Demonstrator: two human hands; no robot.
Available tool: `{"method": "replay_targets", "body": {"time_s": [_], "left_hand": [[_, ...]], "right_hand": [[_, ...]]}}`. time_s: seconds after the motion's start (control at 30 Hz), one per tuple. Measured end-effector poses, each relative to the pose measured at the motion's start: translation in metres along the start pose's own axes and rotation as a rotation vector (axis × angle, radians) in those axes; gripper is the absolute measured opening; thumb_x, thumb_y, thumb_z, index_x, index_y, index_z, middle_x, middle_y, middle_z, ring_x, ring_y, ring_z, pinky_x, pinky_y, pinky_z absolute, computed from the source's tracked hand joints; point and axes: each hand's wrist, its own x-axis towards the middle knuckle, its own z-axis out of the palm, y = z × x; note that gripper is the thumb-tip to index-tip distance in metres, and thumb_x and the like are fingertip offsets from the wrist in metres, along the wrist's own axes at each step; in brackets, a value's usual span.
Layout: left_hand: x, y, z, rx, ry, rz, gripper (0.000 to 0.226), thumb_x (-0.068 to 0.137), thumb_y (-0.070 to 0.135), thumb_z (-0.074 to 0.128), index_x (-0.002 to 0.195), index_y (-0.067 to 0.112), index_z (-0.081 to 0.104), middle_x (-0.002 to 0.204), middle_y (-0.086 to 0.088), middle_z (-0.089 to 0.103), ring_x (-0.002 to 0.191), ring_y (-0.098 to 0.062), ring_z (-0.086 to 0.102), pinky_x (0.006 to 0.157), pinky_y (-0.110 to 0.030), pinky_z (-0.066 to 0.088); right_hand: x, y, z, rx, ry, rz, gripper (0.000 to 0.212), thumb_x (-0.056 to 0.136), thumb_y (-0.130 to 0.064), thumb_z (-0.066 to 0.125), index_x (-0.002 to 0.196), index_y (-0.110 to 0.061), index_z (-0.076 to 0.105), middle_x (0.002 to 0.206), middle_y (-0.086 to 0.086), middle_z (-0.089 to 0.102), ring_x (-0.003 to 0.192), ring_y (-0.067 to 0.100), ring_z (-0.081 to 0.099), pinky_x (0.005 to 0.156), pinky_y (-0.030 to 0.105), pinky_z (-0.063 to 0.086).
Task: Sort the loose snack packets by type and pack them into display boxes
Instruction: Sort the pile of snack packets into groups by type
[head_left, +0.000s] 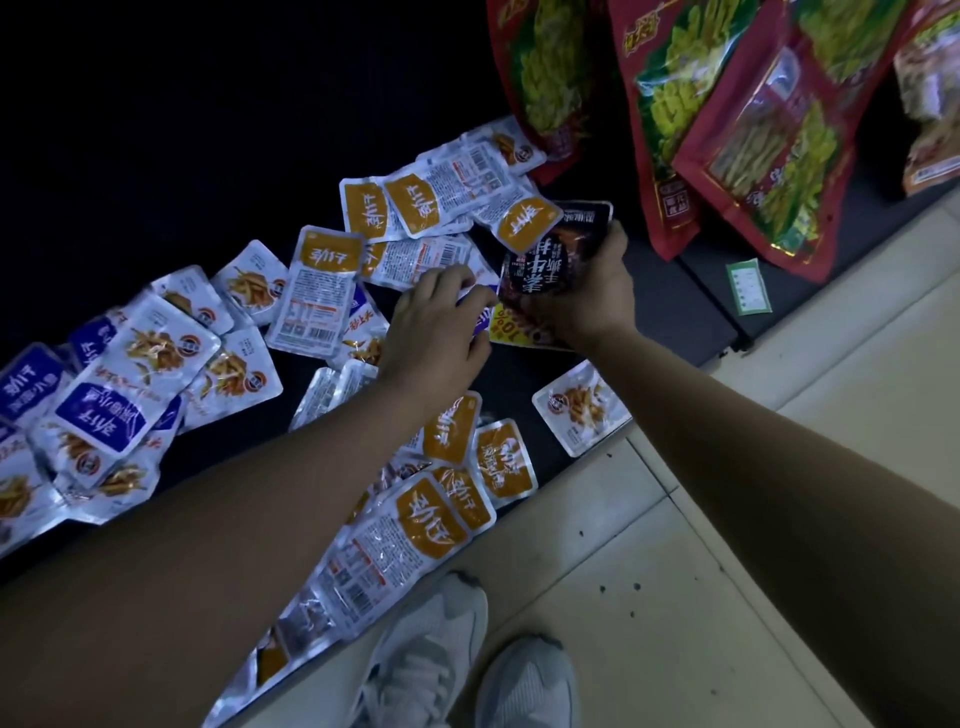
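Crowding the dark shelf (670, 312), loose packets (322, 291) with orange or blue labels lay in overlapping heaps from the far left to the near edge, some hidden under the left forearm. Big red bags (753, 156) stood at the back right, overhanging the pile's far end, and a green tag (748, 287) lay on the shelf just below them. Both hands met in the middle, close together. The right hand (592, 296) gripped a small stack of dark packets (550, 260), fingers curled round it. The left hand (436, 322), palm down, pinched a blue packet (480, 312) right beside that stack. Pale floor tiles (727, 519) ran along the shelf's edge, with two white shoes (431, 665) at the bottom. The light was dim.
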Motion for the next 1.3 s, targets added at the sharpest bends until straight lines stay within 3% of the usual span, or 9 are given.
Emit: {"method": "replay_targets", "body": {"time_s": [0.27, 0.37, 0.47, 0.6, 0.73, 0.8, 0.97, 1.1, 1.3], "left_hand": [[0.002, 0.017, -0.043, -0.57, -0.176, -0.395, 0.03, 0.101, 0.032, 0.043, 0.119, 0.014, 0.059, 0.124, -0.007, 0.053, 0.118, -0.025, 0.046, 0.094, -0.032, 0.037], [-0.009, 0.031, -0.069, -1.043, -0.264, -0.618, 0.037, 0.097, 0.039, 0.051, 0.125, 0.014, 0.054, 0.124, -0.01, 0.059, 0.108, -0.026, 0.06, 0.086, -0.034, 0.049], [-0.032, 0.033, -0.092, -1.195, -0.302, -0.743, 0.03, 0.09, 0.021, 0.066, 0.117, 0.019, 0.053, 0.126, -0.015, 0.059, 0.098, -0.025, 0.065, 0.081, -0.038, 0.058], [-0.084, 0.015, -0.129, -1.071, -0.31, -0.726, 0.034, 0.09, 0.019, 0.066, 0.118, 0.034, 0.055, 0.143, 0.001, 0.044, 0.127, -0.021, 0.045, 0.1, -0.038, 0.04], [-0.156, -0.004, -0.173, -1.012, -0.219, -0.746, 0.034, 0.093, 0.014, 0.062, 0.126, 0.023, 0.059, 0.15, -0.004, 0.038, 0.138, -0.022, 0.036, 0.095, -0.028, 0.032], [-0.195, -0.012, -0.188, -0.944, -0.162, -0.769, 0.037, 0.09, 0.024, 0.066, 0.126, 0.018, 0.06, 0.145, -0.005, 0.044, 0.133, -0.023, 0.042, 0.096, -0.025, 0.035], [-0.286, -0.038, -0.209, -0.563, -0.202, -0.635, 0.092, 0.064, 0.064, 0.073, 0.143, 0.038, 0.034, 0.146, -0.002, 0.029, 0.134, -0.022, 0.031, 0.105, -0.032, 0.031], [-0.35, -0.068, -0.208, -0.241, -0.163, -0.499, 0.072, 0.076, 0.041, 0.076, 0.139, 0.031, 0.041, 0.133, -0.006, 0.048, 0.12, -0.027, 0.05, 0.093, -0.035, 0.043], [-0.432, -0.112, -0.201, 0.043, 0.047, -0.424, 0.045, 0.065, -0.003, 0.075, 0.107, 0.013, 0.07, 0.103, -0.009, 0.066, 0.087, -0.033, 0.066, 0.067, -0.037, 0.056]], "right_hand": [[-0.023, -0.019, -0.039, 0.368, -0.118, 0.22, 0.016, 0.088, -0.015, 0.066, 0.099, -0.008, 0.057, 0.107, 0.017, 0.065, 0.093, 0.032, 0.066, 0.084, 0.05, 0.056], [-0.054, -0.035, -0.05, 0.407, -0.239, 0.249, 0.011, 0.092, -0.008, 0.06, 0.084, -0.01, 0.052, 0.089, 0.015, 0.064, 0.069, 0.025, 0.065, 0.062, 0.035, 0.06], [-0.09, -0.052, -0.054, 0.44, -0.326, 0.252, 0.009, 0.093, -0.008, 0.058, 0.085, -0.01, 0.054, 0.086, 0.011, 0.064, 0.067, 0.02, 0.064, 0.058, 0.029, 0.058], [-0.132, -0.077, -0.048, 0.481, -0.327, 0.261, 0.014, 0.092, -0.013, 0.061, 0.098, -0.01, 0.049, 0.093, 0.01, 0.06, 0.07, 0.018, 0.061, 0.052, 0.027, 0.057], [-0.176, -0.113, -0.033, 0.282, -0.441, 0.187, 0.015, 0.09, -0.002, 0.062, 0.099, -0.01, 0.052, 0.103, 0.019, 0.062, 0.079, 0.028, 0.063, 0.073, 0.044, 0.06], [-0.205, -0.135, -0.022, 0.23, -0.539, 0.173, 0.014, 0.091, 0.002, 0.059, 0.098, -0.008, 0.051, 0.092, 0.013, 0.06, 0.075, 0.023, 0.062, 0.059, 0.033, 0.059], [-0.276, -0.167, 0.027, 0.272, -0.641, 0.206, 0.02, 0.092, 0.008, 0.054, 0.104, -0.007, 0.047, 0.099, 0.011, 0.056, 0.082, 0.022, 0.062, 0.063, 0.033, 0.057], [-0.321, -0.17, 0.084, 0.264, -0.773, 0.258, 0.011, 0.092, 0.009, 0.053, 0.103, 0.005, 0.056, 0.102, 0.019, 0.062, 0.079, 0.023, 0.063, 0.054, 0.026, 0.056], [-0.358, -0.165, 0.169, 0.229, -0.941, 0.329, 0.049, 0.091, 0.012, 0.053, 0.136, 0.002, 0.038, 0.136, 0.015, 0.044, 0.11, 0.038, 0.06, 0.065, 0.03, 0.059]]}}
